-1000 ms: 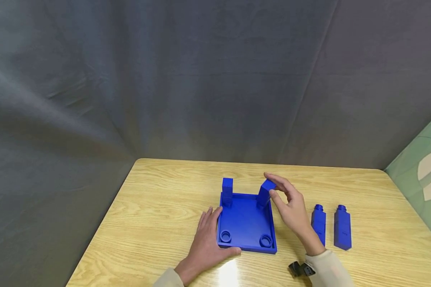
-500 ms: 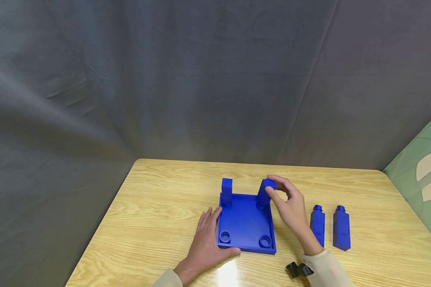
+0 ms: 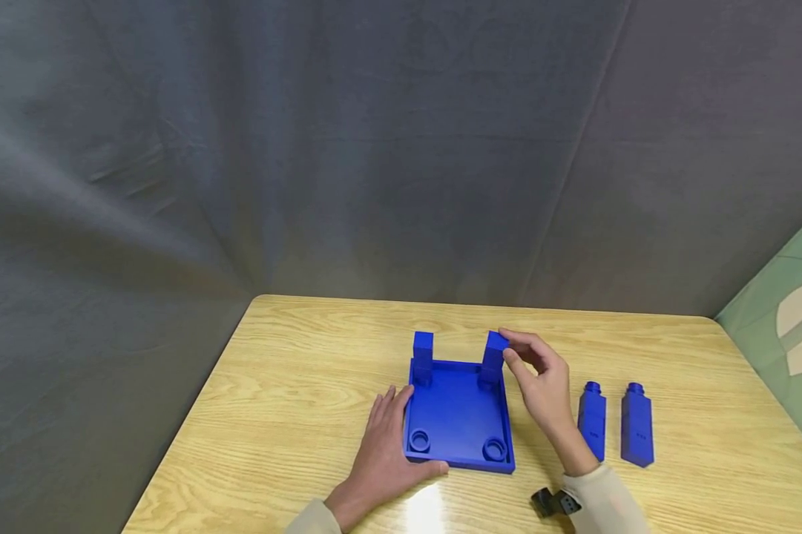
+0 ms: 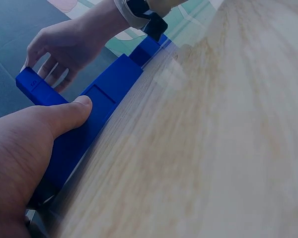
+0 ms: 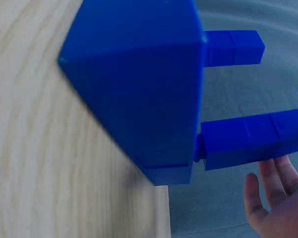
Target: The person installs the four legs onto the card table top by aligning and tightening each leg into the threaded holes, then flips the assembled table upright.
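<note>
A square blue tray [image 3: 457, 415] with a raised rim lies on the table. My left hand [image 3: 387, 449] holds its near left corner, thumb along the front wall and fingers along the left side. The thumb [image 4: 74, 116] presses the wall in the left wrist view. At the far right corner a blue square leg [image 3: 492, 360] stands upright on its socket. My right hand [image 3: 541, 382] pinches this leg near the top between thumb and fingers. In the right wrist view, a narrow neck shows between leg [image 5: 253, 139] and tray. Another blue leg [image 3: 423, 356] stands at the far left corner.
Round sockets sit in the tray's near left corner [image 3: 419, 440] and near right corner [image 3: 495, 448]. Right of the tray lie two loose blue legs, one nearer [image 3: 592, 424] and one farther right [image 3: 637, 429], with ring-like necks. A dark curtain [image 3: 401, 148] hangs behind the table.
My right hand has turned the far right leg, whose top now faces more squarely to the tray's sides. Its fingers have shifted slightly to the right. The left hand and tray have stayed put.
</note>
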`<state>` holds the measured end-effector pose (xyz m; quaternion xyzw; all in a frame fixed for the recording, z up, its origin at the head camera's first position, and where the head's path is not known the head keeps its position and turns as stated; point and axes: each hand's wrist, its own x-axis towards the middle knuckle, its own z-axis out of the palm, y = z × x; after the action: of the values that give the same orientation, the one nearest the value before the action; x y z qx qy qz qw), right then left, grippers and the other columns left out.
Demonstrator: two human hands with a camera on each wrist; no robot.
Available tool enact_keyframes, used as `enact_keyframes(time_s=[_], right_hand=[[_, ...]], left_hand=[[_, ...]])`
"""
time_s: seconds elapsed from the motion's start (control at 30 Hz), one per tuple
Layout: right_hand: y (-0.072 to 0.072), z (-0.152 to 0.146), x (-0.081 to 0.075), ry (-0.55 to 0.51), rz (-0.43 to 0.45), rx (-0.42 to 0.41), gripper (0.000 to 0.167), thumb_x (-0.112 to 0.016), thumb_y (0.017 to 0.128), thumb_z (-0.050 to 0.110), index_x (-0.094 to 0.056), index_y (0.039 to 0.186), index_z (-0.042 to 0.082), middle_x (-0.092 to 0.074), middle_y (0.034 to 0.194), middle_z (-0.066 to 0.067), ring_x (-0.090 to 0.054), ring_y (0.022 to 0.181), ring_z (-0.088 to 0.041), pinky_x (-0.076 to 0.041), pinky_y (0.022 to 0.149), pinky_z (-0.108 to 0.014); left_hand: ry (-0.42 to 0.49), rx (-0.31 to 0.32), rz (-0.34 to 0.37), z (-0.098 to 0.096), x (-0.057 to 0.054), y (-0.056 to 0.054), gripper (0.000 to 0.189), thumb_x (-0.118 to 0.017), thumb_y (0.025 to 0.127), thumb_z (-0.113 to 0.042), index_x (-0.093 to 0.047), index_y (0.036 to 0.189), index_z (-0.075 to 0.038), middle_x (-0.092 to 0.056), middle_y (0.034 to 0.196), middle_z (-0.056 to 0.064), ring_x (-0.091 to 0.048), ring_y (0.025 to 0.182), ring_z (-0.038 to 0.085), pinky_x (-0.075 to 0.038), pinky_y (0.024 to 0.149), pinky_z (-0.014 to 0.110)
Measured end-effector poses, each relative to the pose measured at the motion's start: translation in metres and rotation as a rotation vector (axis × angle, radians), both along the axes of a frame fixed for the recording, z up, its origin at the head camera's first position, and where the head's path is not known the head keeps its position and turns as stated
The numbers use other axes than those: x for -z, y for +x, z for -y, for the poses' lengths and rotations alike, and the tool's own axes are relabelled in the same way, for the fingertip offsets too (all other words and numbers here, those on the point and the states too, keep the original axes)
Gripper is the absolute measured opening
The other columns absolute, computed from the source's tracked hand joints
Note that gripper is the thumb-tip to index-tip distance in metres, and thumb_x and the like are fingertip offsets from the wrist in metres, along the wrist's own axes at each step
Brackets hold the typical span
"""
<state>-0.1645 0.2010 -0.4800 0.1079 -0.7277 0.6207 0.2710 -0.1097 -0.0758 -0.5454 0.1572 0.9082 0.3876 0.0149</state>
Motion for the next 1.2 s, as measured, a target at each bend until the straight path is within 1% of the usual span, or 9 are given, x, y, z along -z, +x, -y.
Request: enact_keyframes(time_s=[0.13,0.2,0.4,0.5,0.6,0.67,0.83,0.97,1.2], right_hand=[[-0.002,-0.002,0.0,-0.027,0.013,-0.067,0.024,-0.069,0.101,-0.011,-0.074,0.125,-0.013,-0.078,0.117,0.009,-0.072,0.103,-0.008,-0.058,0.093,-0.015],[-0.002,-0.002,0.0,-0.033,0.019,-0.076,0.025,-0.069,0.101,-0.012,-0.072,0.126,-0.013,-0.077,0.116,0.009,-0.071,0.105,-0.008,-0.057,0.095,-0.015],[-0.004,0.0,0.004,-0.035,0.01,-0.012,0.027,-0.075,0.095,-0.016,-0.074,0.122,-0.01,-0.076,0.11,0.007,-0.069,0.101,-0.006,-0.056,0.097,-0.019],[-0.004,0.002,0.005,-0.035,0.008,0.012,0.025,-0.077,0.093,-0.016,-0.073,0.118,-0.009,-0.078,0.118,0.0,-0.07,0.108,-0.005,-0.055,0.099,-0.021],[-0.004,0.005,0.004,-0.055,0.011,-0.009,0.025,-0.075,0.095,-0.017,-0.068,0.119,-0.012,-0.08,0.128,-0.009,-0.072,0.116,-0.006,-0.055,0.102,-0.021],[-0.003,0.006,0.003,-0.06,0.017,-0.029,0.027,-0.072,0.097,-0.017,-0.063,0.123,-0.015,-0.08,0.13,-0.01,-0.073,0.117,-0.006,-0.054,0.103,-0.02],[-0.001,0.009,0.004,-0.034,0.043,-0.012,0.038,-0.07,0.1,-0.015,-0.058,0.136,-0.014,-0.077,0.122,0.005,-0.07,0.112,-0.001,-0.053,0.101,-0.015],[-0.002,0.008,0.005,-0.001,0.057,0.031,0.043,-0.074,0.099,-0.012,-0.066,0.141,-0.006,-0.072,0.116,0.006,-0.068,0.107,-0.003,-0.053,0.098,-0.012],[-0.004,0.008,0.006,0.0,0.018,0.095,0.035,-0.085,0.088,-0.015,-0.074,0.121,-0.008,-0.073,0.108,0.002,-0.069,0.1,-0.004,-0.055,0.092,-0.016]], left_hand=[[-0.001,-0.004,0.018,0.0,0.0,0.0,0.132,-0.092,0.073,-0.072,-0.03,0.175,-0.017,-0.033,0.179,0.017,-0.02,0.168,0.045,-0.02,0.135,0.066],[-0.003,-0.003,0.016,0.0,0.0,0.0,0.131,-0.092,0.074,-0.072,-0.03,0.175,-0.017,-0.033,0.179,0.017,-0.02,0.168,0.046,-0.02,0.135,0.067],[0.005,0.002,-0.005,0.0,-0.001,0.0,0.131,-0.093,0.074,-0.071,-0.031,0.175,-0.015,-0.036,0.177,0.018,-0.022,0.167,0.048,-0.022,0.134,0.069],[0.005,0.003,-0.008,0.0,0.0,-0.001,0.13,-0.093,0.074,-0.071,-0.031,0.174,-0.015,-0.037,0.177,0.017,-0.023,0.167,0.047,-0.022,0.134,0.068],[0.002,0.004,-0.01,0.001,0.0,-0.001,0.13,-0.093,0.074,-0.071,-0.032,0.174,-0.015,-0.037,0.177,0.017,-0.023,0.167,0.046,-0.022,0.134,0.068],[0.001,0.004,-0.011,0.001,0.0,0.0,0.13,-0.093,0.074,-0.07,-0.032,0.174,-0.015,-0.037,0.177,0.016,-0.023,0.167,0.046,-0.022,0.135,0.068],[0.002,0.006,-0.015,0.001,0.0,0.0,0.13,-0.093,0.073,-0.07,-0.032,0.174,-0.014,-0.038,0.177,0.017,-0.024,0.167,0.045,-0.022,0.135,0.067],[0.003,0.009,-0.016,0.001,0.0,0.0,0.13,-0.093,0.074,-0.07,-0.032,0.174,-0.015,-0.038,0.177,0.017,-0.024,0.167,0.046,-0.022,0.135,0.067],[0.011,0.008,0.003,0.002,0.001,0.0,0.13,-0.092,0.075,-0.072,-0.03,0.175,-0.015,-0.035,0.178,0.019,-0.022,0.167,0.048,-0.021,0.134,0.069]])
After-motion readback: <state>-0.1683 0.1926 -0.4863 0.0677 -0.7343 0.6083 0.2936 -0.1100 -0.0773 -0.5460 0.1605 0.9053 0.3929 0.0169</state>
